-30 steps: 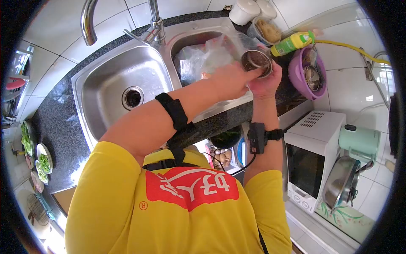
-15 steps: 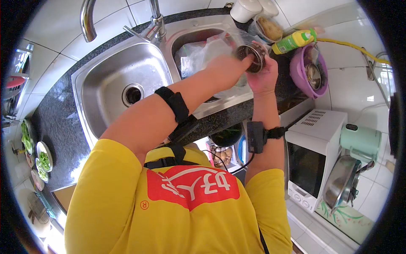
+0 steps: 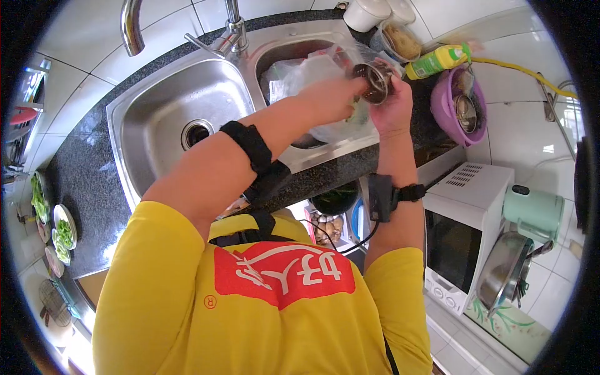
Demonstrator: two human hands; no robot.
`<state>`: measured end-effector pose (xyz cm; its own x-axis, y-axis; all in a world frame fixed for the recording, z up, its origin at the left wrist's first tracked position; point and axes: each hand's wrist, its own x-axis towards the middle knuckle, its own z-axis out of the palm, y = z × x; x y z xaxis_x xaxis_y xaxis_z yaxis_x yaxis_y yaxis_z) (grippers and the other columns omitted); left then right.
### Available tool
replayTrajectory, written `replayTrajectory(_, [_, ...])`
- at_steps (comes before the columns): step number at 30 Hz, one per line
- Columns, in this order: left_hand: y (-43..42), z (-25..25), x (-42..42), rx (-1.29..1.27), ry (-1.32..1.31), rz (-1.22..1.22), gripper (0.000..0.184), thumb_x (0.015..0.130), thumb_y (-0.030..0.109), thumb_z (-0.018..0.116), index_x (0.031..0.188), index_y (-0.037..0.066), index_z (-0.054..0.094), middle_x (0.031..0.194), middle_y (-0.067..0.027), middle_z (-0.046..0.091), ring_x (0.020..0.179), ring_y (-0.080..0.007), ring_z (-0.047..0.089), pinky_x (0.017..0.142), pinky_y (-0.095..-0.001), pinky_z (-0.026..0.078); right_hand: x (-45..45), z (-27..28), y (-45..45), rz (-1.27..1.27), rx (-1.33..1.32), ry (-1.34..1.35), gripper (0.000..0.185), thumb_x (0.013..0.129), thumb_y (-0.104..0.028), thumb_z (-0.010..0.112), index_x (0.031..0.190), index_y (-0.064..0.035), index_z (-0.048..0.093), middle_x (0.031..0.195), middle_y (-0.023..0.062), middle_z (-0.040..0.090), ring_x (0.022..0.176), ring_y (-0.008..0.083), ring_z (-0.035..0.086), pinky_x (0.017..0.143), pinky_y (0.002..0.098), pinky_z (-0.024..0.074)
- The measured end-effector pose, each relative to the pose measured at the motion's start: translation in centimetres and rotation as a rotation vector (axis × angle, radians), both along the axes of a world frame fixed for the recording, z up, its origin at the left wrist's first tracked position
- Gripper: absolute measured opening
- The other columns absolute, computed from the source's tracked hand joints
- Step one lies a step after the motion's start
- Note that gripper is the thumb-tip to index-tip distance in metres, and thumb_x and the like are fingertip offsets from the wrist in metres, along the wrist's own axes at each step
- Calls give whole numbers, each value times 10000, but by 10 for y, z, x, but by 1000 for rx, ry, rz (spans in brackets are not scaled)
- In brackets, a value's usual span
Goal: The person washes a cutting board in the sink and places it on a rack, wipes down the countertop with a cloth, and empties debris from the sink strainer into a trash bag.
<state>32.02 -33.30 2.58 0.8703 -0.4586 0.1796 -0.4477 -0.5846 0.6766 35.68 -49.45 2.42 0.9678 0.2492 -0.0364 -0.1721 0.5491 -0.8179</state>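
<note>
My right hand (image 3: 395, 103) is closed around a sink strainer (image 3: 377, 85), a small round metal basket with holes in its wall. The strainer is tilted above the right-hand sink basin. My left hand (image 3: 334, 99) is at the strainer's left rim, fingers bent and drawn together. A dark greenish bit shows below those fingers, too small and blurred to name. Under both hands, clear and white plastic bags (image 3: 306, 76) fill much of the right basin. To the left is the bare steel left basin (image 3: 169, 106) with its drain hole (image 3: 197, 134) uncovered.
A faucet (image 3: 232, 37) rises behind the basins. Right of my hands are a yellow-green bottle (image 3: 437, 61), a plastic tub (image 3: 400, 42) and a purple basin (image 3: 444, 103) holding a metal bowl. A white microwave (image 3: 465, 194) stands nearer. Plates of cut greens (image 3: 64, 234) lie far left.
My left fingers have come out of the strainer to its left rim, and that hand has shifted slightly left and down. The strainer's opening has turned a little; my right hand keeps its hold.
</note>
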Motion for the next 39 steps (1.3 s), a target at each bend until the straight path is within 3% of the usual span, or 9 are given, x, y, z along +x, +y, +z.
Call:
replayTrajectory(11, [4, -18, -1, 250, -42, 106, 241, 709, 93, 541, 933, 5, 528, 789, -211, 573, 751, -365, 583, 666, -438, 474, -7, 22, -5, 7, 257, 159, 500, 784, -338, 359, 1173, -48, 477, 1145, 110, 523, 1072, 310, 481, 927, 618, 260])
replayTrajectory(18, [1, -26, 1, 253, -45, 119, 222, 715, 85, 558, 922, 14, 518, 845, -205, 556, 798, -371, 576, 685, -449, 470, -7, 8, -11, 189, 402, 120, 512, 787, -336, 349, 1204, -54, 443, 1137, 120, 524, 1055, 319, 493, 878, 594, 349])
replayTrajectory(27, [-2, -11, -10, -38, 13, 125, 72, 720, 45, 496, 762, 14, 546, 672, -219, 563, 694, -394, 562, 647, -472, 443, -15, 13, 1, -24, 221, 116, 455, 813, -244, 392, 1215, -33, 419, 1094, 118, 533, 1013, 290, 512, 922, 506, 348])
replayTrajectory(29, [-1, 0, -12, 68, 92, 110, 148, 709, 30, 511, 851, 9, 549, 763, -221, 575, 754, -384, 569, 679, -454, 450, -19, 17, 11, -363, -294, -292, 472, 772, -171, 512, 1212, -26, 421, 1116, 129, 506, 1006, 276, 505, 893, 417, 392])
replayTrajectory(30, [0, 1, -14, 169, 179, 91, 244, 698, 14, 526, 941, 3, 553, 854, -223, 588, 814, -375, 576, 711, -435, 457, -20, 15, 12, -362, -289, -290, 472, 772, -171, 512, 1212, -26, 421, 1116, 129, 506, 1006, 276, 505, 893, 417, 392])
replayTrajectory(32, [6, -14, -19, 122, 116, 153, 247, 711, 37, 518, 954, -1, 539, 850, -231, 581, 804, -384, 567, 709, -449, 452, -25, 8, 12, -389, -1378, -768, 550, 689, -166, 650, 1173, -26, 429, 1127, 174, 470, 1055, 308, 449, 927, 399, 343])
replayTrajectory(34, [5, -14, -29, 70, 43, 200, 253, 724, 60, 510, 968, -4, 525, 845, -239, 574, 794, -392, 558, 708, -463, 447, -31, -1, 14, -272, -1388, -567, 601, 661, -210, 687, 1171, -28, 426, 1063, 186, 477, 1052, 313, 424, 918, 395, 337])
replayTrajectory(36, [14, -6, -33, 38, -34, 191, 324, 730, 54, 508, 1045, -16, 486, 887, -242, 563, 828, -397, 548, 718, -448, 453, -30, 6, 19, -596, -1218, -691, 600, 654, -200, 697, 1162, -27, 427, 1064, 193, 470, 1043, 321, 428, 915, 395, 336])
replayTrajectory(39, [13, 10, -61, -99, -101, 144, 205, 736, 75, 551, 921, 0, 508, 832, -198, 572, 787, -362, 561, 678, -411, 458, -45, 9, 14, -552, -980, -436, 470, 749, -176, 619, 1149, -32, 419, 1099, 145, 465, 987, 268, 487, 886, 356, 382])
